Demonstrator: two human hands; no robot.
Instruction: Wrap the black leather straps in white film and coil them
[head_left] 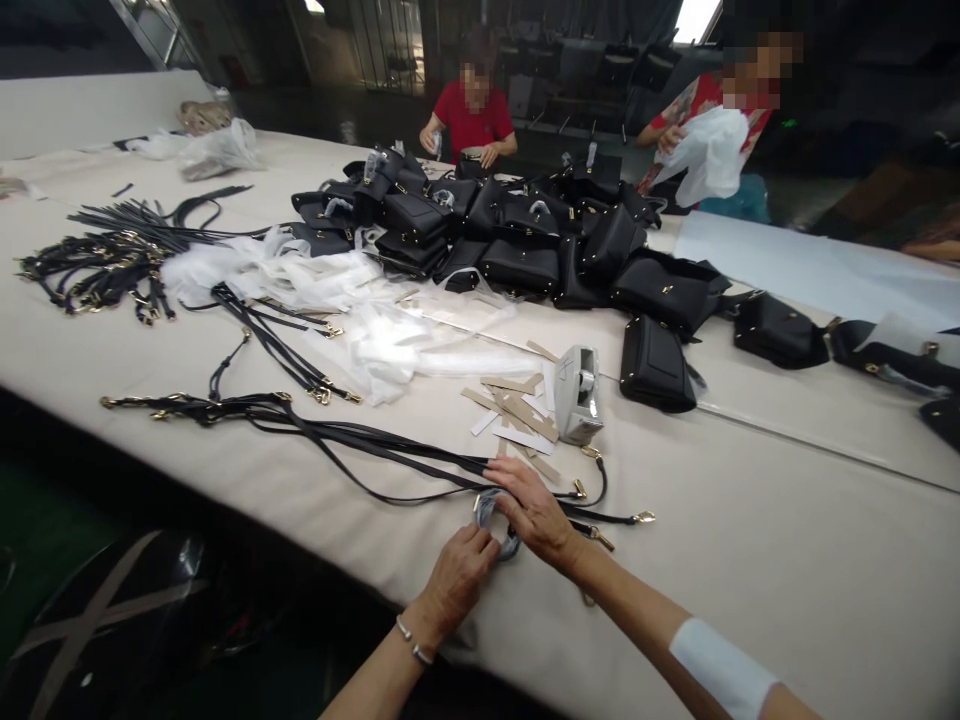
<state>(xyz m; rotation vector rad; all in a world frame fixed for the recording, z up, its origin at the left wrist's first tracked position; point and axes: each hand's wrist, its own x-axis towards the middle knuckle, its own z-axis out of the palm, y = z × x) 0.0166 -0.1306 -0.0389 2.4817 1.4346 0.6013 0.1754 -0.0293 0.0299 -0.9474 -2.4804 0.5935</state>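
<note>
Both my hands work near the front edge of a long cream table [787, 560]. My left hand [459, 574] is closed around a small grey wrap on a black strap end [487, 508]. My right hand [534, 510] lies over the same strap end, fingers curled and pressing on it. Long black straps with gold clasps [360, 445] run leftward from my hands across the table. A white tape dispenser [579, 393] stands just beyond my right hand, beside loose card strips [517, 408].
A heap of black handbags [525, 240] fills the table's middle, with more bags [780, 328] at the right. Clear plastic wrapping [322, 285] and a bundle of straps [97, 265] lie at the left. Two people work at the far side.
</note>
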